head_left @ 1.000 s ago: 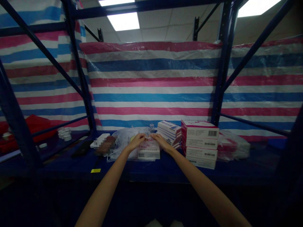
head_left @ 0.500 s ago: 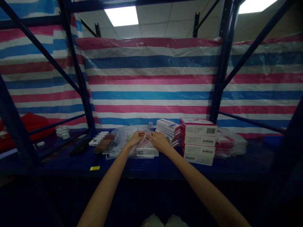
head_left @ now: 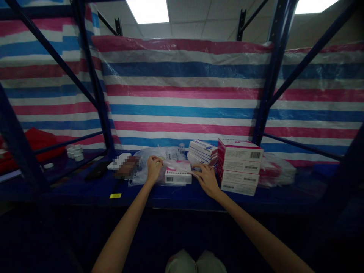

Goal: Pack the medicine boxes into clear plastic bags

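Box [head_left: 178,176] sits in thin bag [head_left: 167,154] I pinch with left hand [head_left: 154,168], right hand [head_left: 207,179] splayed loose beside it; a hard tug may tear bag or bump stack [head_left: 240,167].

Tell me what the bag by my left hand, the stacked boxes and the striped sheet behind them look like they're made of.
The bag looks like thin clear plastic film: see-through, crinkled, glossy. The stacked boxes seem printed cardboard, sharp-edged, with barcodes, matte. The striped sheet is probably woven plastic tarpaulin, given its wrinkled sheen.
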A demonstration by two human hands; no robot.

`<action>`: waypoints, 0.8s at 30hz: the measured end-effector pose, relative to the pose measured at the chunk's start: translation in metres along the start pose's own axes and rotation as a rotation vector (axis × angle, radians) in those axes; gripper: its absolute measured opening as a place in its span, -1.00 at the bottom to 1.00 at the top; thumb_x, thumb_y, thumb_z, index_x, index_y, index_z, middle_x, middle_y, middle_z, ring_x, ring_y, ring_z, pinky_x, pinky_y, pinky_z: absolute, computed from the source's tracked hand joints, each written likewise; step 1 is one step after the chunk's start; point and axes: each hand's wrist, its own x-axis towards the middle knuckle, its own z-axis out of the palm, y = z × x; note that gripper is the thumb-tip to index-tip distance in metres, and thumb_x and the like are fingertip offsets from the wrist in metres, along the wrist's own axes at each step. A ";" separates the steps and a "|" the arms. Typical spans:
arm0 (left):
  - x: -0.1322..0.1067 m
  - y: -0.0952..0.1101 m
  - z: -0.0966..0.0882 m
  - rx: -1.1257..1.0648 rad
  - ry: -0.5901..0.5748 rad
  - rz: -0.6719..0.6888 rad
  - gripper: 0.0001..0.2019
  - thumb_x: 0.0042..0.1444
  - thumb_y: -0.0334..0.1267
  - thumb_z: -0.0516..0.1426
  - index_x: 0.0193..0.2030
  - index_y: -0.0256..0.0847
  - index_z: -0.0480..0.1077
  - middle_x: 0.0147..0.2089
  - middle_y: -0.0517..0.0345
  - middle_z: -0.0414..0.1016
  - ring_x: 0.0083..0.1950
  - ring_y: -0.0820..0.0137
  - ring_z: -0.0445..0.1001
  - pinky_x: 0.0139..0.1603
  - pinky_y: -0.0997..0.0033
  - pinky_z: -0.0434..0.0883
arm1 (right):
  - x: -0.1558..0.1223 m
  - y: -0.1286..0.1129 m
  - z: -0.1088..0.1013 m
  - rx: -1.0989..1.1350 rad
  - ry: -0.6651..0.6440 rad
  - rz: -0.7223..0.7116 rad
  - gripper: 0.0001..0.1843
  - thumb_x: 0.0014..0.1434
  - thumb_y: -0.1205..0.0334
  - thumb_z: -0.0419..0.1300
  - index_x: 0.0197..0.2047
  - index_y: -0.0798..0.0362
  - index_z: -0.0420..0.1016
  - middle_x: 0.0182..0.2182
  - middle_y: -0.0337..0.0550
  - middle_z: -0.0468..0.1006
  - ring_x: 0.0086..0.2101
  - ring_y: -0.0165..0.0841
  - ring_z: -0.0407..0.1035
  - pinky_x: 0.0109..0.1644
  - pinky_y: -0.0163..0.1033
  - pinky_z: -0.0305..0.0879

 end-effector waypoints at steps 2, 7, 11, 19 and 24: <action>-0.007 -0.003 -0.003 0.153 -0.036 -0.017 -0.81 0.01 -0.21 0.04 -0.44 -0.23 0.43 -0.11 0.00 0.26 0.02 0.16 0.17 0.06 0.04 0.11 | -0.010 0.000 -0.004 -0.113 0.017 -0.041 -0.73 0.19 0.27 0.03 -0.11 -0.21 0.44 0.01 -0.28 0.36 0.02 -0.25 0.12 0.07 -0.02 -0.11; -0.019 -0.002 -0.009 0.607 -0.206 0.049 -0.74 0.12 -0.16 -0.05 -0.30 -0.12 0.45 -0.06 0.02 0.30 0.02 0.14 0.19 0.00 0.04 0.13 | -0.024 0.001 -0.009 -0.224 0.082 -0.140 -0.67 0.12 0.32 0.11 -0.07 -0.23 0.41 0.01 -0.30 0.38 0.02 -0.24 0.15 0.14 0.05 -0.23; -0.026 0.005 -0.017 0.628 -0.086 0.103 -0.70 0.18 -0.15 -0.11 -0.15 -0.14 0.39 0.00 -0.02 0.31 0.06 0.14 0.21 0.11 -0.02 0.04 | -0.021 -0.005 -0.028 -0.218 0.043 -0.151 -0.81 0.14 0.19 0.09 -0.20 -0.21 0.49 0.04 -0.29 0.34 0.03 -0.23 0.14 0.15 0.07 -0.20; -0.030 0.053 -0.022 0.375 -0.411 0.534 -0.49 0.17 -0.01 -0.09 0.22 -0.12 0.02 0.25 0.03 0.15 0.28 0.28 0.04 0.24 0.18 -0.01 | 0.070 -0.024 -0.048 0.028 -0.385 -0.227 0.20 -0.23 -0.25 0.24 0.31 0.10 -0.25 0.25 0.11 -0.08 0.20 -0.07 -0.13 0.17 0.03 -0.05; -0.058 0.057 -0.029 0.479 -0.406 0.473 -0.66 0.19 -0.13 -0.09 0.03 -0.16 0.27 0.04 0.00 0.38 0.08 0.23 0.29 0.09 0.16 0.17 | 0.117 -0.024 0.008 0.006 -0.935 -0.055 0.41 -0.69 -0.06 0.41 0.27 0.09 -0.07 0.18 0.16 0.10 0.09 0.02 0.11 0.07 -0.04 0.15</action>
